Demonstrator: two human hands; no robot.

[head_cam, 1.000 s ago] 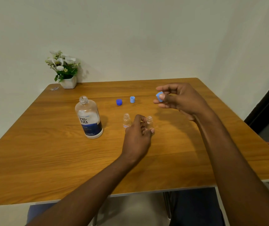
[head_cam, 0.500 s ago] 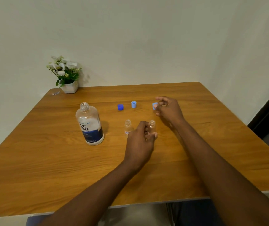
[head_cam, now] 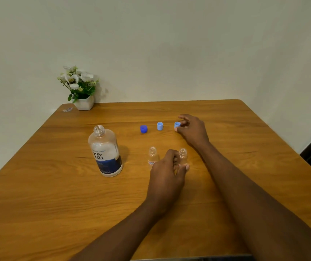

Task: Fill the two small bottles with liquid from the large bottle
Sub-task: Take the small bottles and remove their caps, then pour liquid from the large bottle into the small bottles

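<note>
The large clear bottle [head_cam: 105,153] with a blue-and-white label stands uncapped, left of centre on the wooden table [head_cam: 37,194]. Two small clear bottles stand open in the middle. My left hand [head_cam: 167,174] grips the right small bottle [head_cam: 183,156]; the left small bottle [head_cam: 152,156] stands free beside it. Farther back, my right hand [head_cam: 191,130] rests on the table with its fingertips pinching a light blue cap [head_cam: 177,124] that sits on the tabletop.
A dark blue cap [head_cam: 143,129] and another light blue cap [head_cam: 160,126] lie in a row left of the held cap. A white pot of flowers [head_cam: 81,91] stands at the far left corner, with a small clear scrap [head_cam: 67,109] beside it.
My right hand has come down from the air, carrying the light blue cap onto the table beside the other caps. My left hand stays on the right small bottle.
</note>
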